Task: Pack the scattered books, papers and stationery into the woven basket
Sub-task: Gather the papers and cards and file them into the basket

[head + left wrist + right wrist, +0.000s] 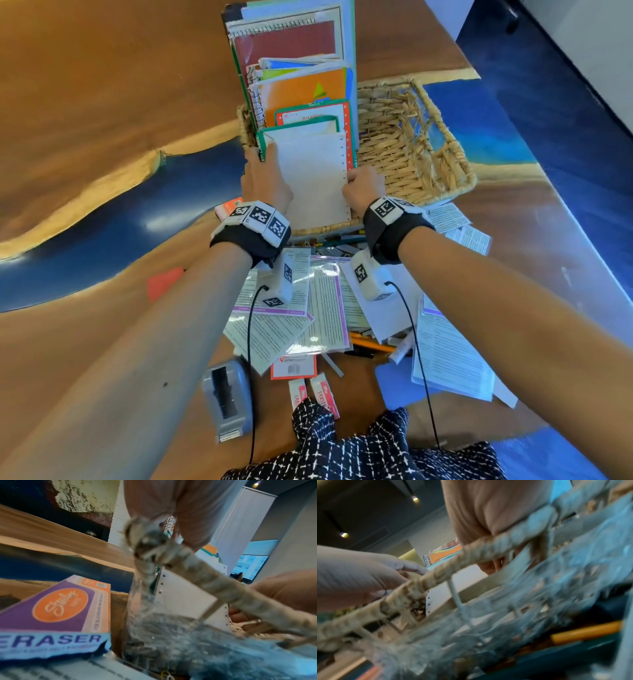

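Note:
The woven basket (414, 150) stands on the table past my hands. Notebooks and books (294, 75) stand upright in its left half. A white stack of perforated paper (311, 181) leans in front of them, over the basket's near rim. My left hand (269, 161) grips its left edge and my right hand (356, 183) grips its right edge with curled fingers. In the left wrist view the paper (185, 595) shows behind the basket rim (214, 586). In the right wrist view the paper (440, 596) sits behind the rim (453, 563), with the left hand (385, 573) on it.
Loose printed sheets (308, 308) lie scattered under my forearms, with pencils (371, 345), erasers (323, 394), a grey tape dispenser (226, 397) and a blue sheet (397, 380). An eraser box (56, 615) lies left of the basket. The basket's right half is empty. The table edge runs along the right.

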### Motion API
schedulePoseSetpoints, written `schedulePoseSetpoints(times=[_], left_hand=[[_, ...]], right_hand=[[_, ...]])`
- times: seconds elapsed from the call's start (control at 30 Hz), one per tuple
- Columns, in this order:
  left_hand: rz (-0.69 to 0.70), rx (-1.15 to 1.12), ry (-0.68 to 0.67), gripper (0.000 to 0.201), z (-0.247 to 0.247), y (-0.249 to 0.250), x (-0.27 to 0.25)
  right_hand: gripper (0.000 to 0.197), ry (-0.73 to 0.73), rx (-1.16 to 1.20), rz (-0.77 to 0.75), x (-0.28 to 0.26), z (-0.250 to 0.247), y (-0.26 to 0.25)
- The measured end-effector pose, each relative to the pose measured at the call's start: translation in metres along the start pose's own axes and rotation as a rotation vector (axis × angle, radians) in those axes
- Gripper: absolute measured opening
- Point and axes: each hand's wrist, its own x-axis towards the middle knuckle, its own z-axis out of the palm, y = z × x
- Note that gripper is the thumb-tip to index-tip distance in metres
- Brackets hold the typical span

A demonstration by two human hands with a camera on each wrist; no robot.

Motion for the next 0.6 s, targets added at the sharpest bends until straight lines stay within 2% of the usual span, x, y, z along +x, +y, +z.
schedulePoseSetpoints(times=[0.07,0.17,0.23,0.3,0.37,0.4,0.43,0.53,0.6], left_hand=[[-0.014,0.03,-0.012,0.072,0.0,0.004,-0.007],[-0.001,0.121,0.04,0.077,0.004,0.015,-0.027],[0.06,0.15,0.039,0.072,0.01,0.026,-0.04],[0.122,0.176,-0.078,0.055,0.019,0.037,-0.051],[0.151,0.191,-0.254,0.035,0.031,0.05,-0.059],[0.163,0.201,-0.313,0.035,0.037,0.056,-0.063],[0.177,0.214,-0.336,0.038,0.044,0.064,-0.068],[0.243,0.241,-0.294,0.04,0.063,0.086,-0.079],[0.27,0.233,-0.292,0.044,0.073,0.099,-0.084]], right_hand=[[0.026,-0.029,-0.069,-0.043,-0.006,-0.007,0.002],[0.029,-0.082,-0.113,-0.152,-0.017,-0.021,0.011],[0.03,-0.074,-0.116,-0.227,-0.028,-0.036,0.02],[0.029,-0.067,-0.103,-0.274,-0.038,-0.051,0.033],[0.026,-0.075,-0.09,-0.279,-0.046,-0.067,0.047],[0.024,-0.065,-0.071,-0.269,-0.049,-0.074,0.055],[0.022,-0.028,-0.051,-0.269,-0.052,-0.082,0.065],[0.01,0.113,-0.02,-0.264,-0.059,-0.102,0.102],[0.018,0.073,-0.027,-0.2,-0.065,-0.11,0.13]])
